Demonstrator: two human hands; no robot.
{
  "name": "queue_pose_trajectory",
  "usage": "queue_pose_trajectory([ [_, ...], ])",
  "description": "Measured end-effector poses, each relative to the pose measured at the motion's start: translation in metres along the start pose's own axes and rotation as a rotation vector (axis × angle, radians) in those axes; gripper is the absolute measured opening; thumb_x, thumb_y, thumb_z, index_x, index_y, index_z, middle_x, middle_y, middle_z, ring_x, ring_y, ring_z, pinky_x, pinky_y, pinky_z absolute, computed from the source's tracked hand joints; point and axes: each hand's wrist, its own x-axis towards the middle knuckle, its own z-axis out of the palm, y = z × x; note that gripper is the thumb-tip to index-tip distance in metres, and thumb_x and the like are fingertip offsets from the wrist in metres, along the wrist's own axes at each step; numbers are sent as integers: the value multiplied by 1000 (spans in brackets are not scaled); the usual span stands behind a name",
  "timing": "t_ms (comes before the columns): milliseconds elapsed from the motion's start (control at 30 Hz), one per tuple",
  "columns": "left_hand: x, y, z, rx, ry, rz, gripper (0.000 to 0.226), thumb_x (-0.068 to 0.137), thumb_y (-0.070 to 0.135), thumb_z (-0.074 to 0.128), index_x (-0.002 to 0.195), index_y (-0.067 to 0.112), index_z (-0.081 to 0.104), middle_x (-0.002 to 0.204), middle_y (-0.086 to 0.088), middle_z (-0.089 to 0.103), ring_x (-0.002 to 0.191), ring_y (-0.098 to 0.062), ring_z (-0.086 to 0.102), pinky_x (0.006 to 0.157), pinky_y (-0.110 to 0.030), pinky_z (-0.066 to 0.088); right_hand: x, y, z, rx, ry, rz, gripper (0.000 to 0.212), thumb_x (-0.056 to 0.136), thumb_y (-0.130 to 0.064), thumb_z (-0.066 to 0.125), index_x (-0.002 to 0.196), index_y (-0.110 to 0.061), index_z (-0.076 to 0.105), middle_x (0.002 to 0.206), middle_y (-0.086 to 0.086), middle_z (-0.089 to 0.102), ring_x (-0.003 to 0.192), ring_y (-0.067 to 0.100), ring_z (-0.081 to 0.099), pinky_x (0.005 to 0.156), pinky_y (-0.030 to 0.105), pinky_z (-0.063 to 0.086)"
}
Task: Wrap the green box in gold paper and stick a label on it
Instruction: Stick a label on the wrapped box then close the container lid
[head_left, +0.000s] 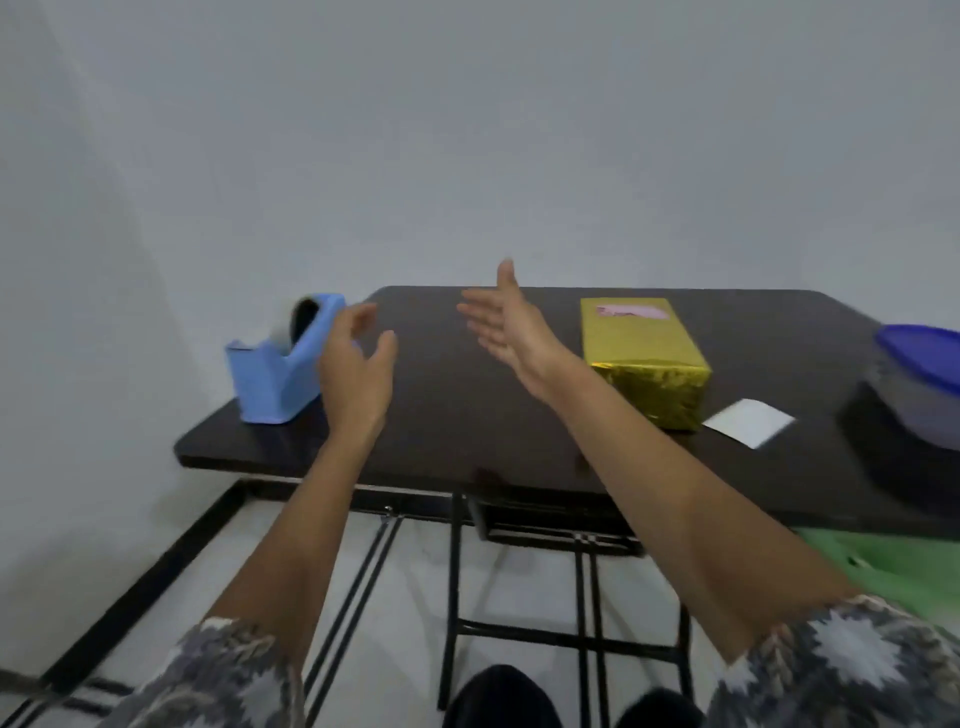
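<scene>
A box wrapped in gold paper (644, 361) lies on the dark table (457, 415), right of centre, with a pink label (631, 310) on its top face. My right hand (506, 322) hovers over the table just left of the box, palm turned up and fingers spread, holding nothing. Further left, my left hand (358, 369) is raised with curled, parted fingers, right beside a blue tape dispenser (280, 364) without gripping it. No green surface of the box shows.
A white slip of paper (748, 422) lies at the box's near right corner. A grey bowl with a blue lid (914, 395) stands at the table's right edge. A pale wall rises behind; table legs and tiled floor show below.
</scene>
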Motion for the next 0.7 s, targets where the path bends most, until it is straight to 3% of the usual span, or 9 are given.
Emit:
queue_pose_trajectory([
  [100,-19,33,76,-116,-362,-237,32,90,19,62,120,8,61,120,-5,61,110,-17,56,90,-26,44,-33,-23,-80,-204,362,-174,58,101,-46,23,130,-7,53,133,6,55,126,18,48,96,24,37],
  [167,-28,53,111,-170,-560,-434,43,93,27,59,131,9,52,134,-6,53,120,-20,50,100,-34,42,-44,-24,-127,-389,539,-175,49,102,-39,28,133,-8,49,137,5,51,127,18,44,90,23,36],
  [233,-31,66,138,-161,-711,-520,52,96,31,53,141,8,40,143,-7,43,127,-23,45,109,-40,35,-47,-14,-164,-473,533,1,49,102,-35,29,145,-12,32,150,4,33,137,21,32,104,31,29],
  [300,-28,70,166,-117,-807,-522,44,97,32,49,134,8,47,132,-7,52,112,-21,55,104,-40,40,-38,2,-185,-399,407,212,53,102,-35,31,149,-10,23,150,3,32,137,23,31,109,37,26],
  [367,-21,67,184,-47,-838,-523,23,98,26,45,105,9,57,100,-8,60,85,-18,58,78,-30,51,-26,13,-183,-347,316,271,45,102,-27,36,139,-2,38,112,4,56,107,20,51,92,31,39],
  [433,-10,61,205,30,-811,-524,16,98,15,38,92,10,52,80,-6,51,69,-16,50,56,-25,45,-4,22,-181,-276,335,252,35,100,-18,39,131,-2,44,93,4,54,84,14,49,79,28,39],
  [533,9,43,223,139,-763,-468,15,98,11,34,93,12,48,78,-2,45,66,-12,44,58,-23,35,25,38,-177,-133,332,224,32,100,-18,39,131,-12,41,108,4,55,96,16,53,91,34,41],
  [600,9,35,223,185,-733,-426,15,100,17,31,106,16,45,86,1,47,70,-9,44,57,-24,32,28,43,-176,-70,334,241,31,100,-20,38,131,-19,41,115,3,56,104,19,55,94,36,44],
  [700,5,29,222,149,-729,-427,29,102,25,28,127,24,42,106,3,49,92,-12,50,76,-29,40,30,47,-180,-90,308,228,37,101,-26,38,137,-29,36,122,-3,55,109,17,54,94,36,45],
])
